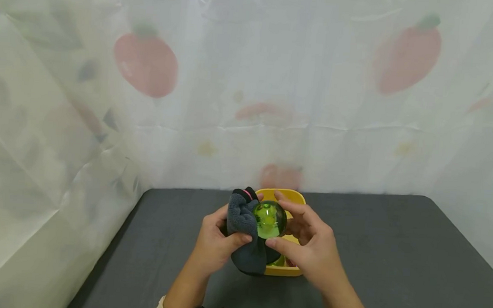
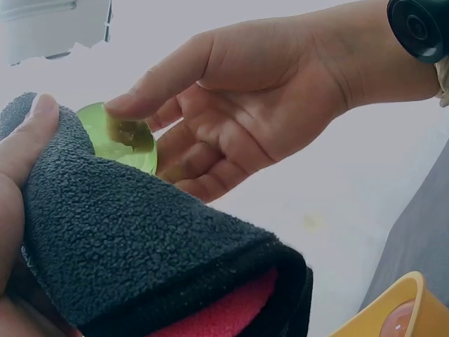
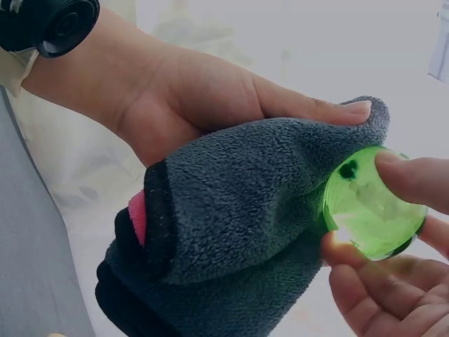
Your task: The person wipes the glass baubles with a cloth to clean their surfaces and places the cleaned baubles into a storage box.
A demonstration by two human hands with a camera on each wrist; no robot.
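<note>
One green translucent ball (image 1: 269,220) is held above the yellow container (image 1: 288,197), at its near-left side, between two hands. The right hand (image 1: 309,244) is half closed: the ball is pinched between index fingertip on top and thumb below, the other fingers loosely curved behind it. The left hand (image 1: 214,242) is curled round a dark grey fleece cloth (image 1: 245,230), thumb pressed on the outside; the cloth is wrapped against the left half of the ball and hangs down in front of the container's left wall.

Handling, as judged: the ball looks smooth, glossy and hard, likely glass or acrylic, so slippery under bare fingertips and possibly breakable if dropped. It seems small enough to be light for its size, though a solid sphere may weigh more than it looks. No edge is offered; the safest hold is taken across its widest part from opposite sides, or cupped through the cloth, which is soft, limp and grippy. A dark spot is seen on the ball in the right wrist view (image 3: 347,169); what it is cannot be told.

Count: one ball in hand, one cloth with a pink inner layer (image 2: 224,312), one yellow container on the dark surface (image 1: 393,259). Something green and something reddish lie inside the container under the ball; how many cannot be told. Behind the container hangs a fruit-printed sheet (image 1: 252,78).
</note>
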